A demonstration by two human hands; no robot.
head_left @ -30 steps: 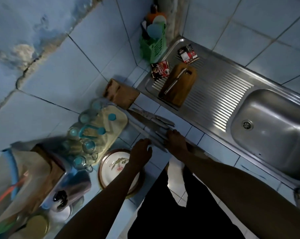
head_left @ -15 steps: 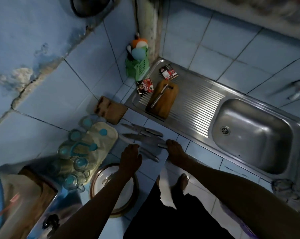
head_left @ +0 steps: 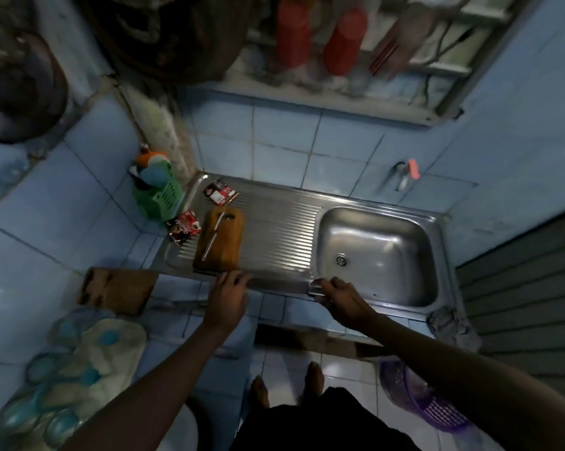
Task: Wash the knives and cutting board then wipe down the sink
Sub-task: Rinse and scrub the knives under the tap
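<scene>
Right hand (head_left: 338,296), fingers curled round the handles, carries a bundle of knives (head_left: 274,284) toward the sink (head_left: 434,242), blades likely kept level. Left hand (head_left: 227,296), fingers loosely spread, steadies the tips. The board (head_left: 225,247) lies left of the sink, one knife on it. Motion blur hides the knife count.

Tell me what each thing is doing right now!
Large steel knife: carried flat above the sink's front edge.
Right hand: its grip is round the knife handle.
Left hand: fingers touching the blade end.
Brown wooden cutting board: lying flat on the drainboard.
Small silver knife: resting on the board.
Steel sink basin: empty.
</scene>
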